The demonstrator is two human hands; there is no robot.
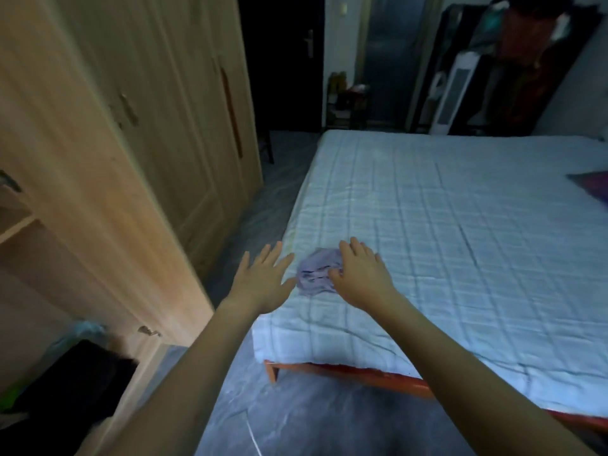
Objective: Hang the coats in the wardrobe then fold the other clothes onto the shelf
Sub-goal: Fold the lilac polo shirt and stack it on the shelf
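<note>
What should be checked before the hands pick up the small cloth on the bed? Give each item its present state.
1. Cloth lies on the bed near its corner: ok.
2. Left hand empty, fingers spread: ok.
3. Right hand empty, over the cloth's edge: ok.
4. Right hand touching the cloth: cannot tell.
5. Wardrobe open, shelf showing: ok.
6. Free room on the shelf: cannot tell.

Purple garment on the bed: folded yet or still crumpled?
Crumpled. The purple garment lies bunched in uneven creases near the bed corner, no flat folded edges; right hand partly covers it.
</note>
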